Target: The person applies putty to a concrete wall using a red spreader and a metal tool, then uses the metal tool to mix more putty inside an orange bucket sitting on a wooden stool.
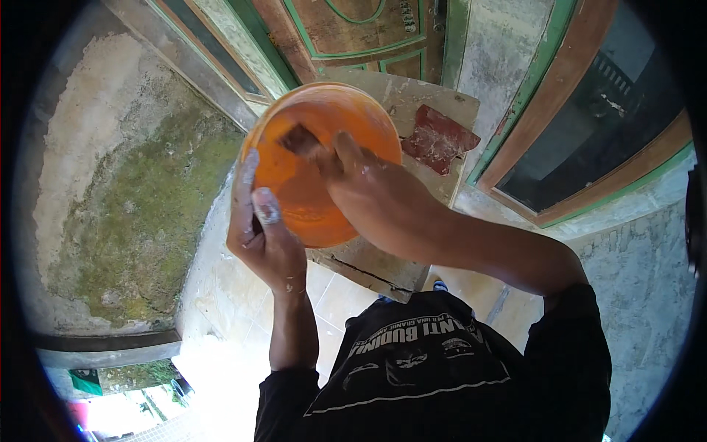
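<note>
An orange bucket (324, 214) is tilted so that its inside faces me, with smears on its wall. My left hand (266, 236) grips its left rim, fingers along the outer side and thumb over the edge; white stains mark the thumb and fingertips. Inside the opening, my right hand (353, 173) is closed round a short, flat, dark brown tool (298, 138) that looks like a brush. Motion blurs the tool, and my fist hides its handle. The bucket is over a worn wooden board (423, 96).
A dark red flat piece (440, 140) lies on the board, right of the bucket. A green-trimmed wooden door (353, 29) stands beyond. To the right is a wood-framed window (589, 125); to the left, a mossy wall (140, 199). Pale floor tiles (324, 287) show below the board.
</note>
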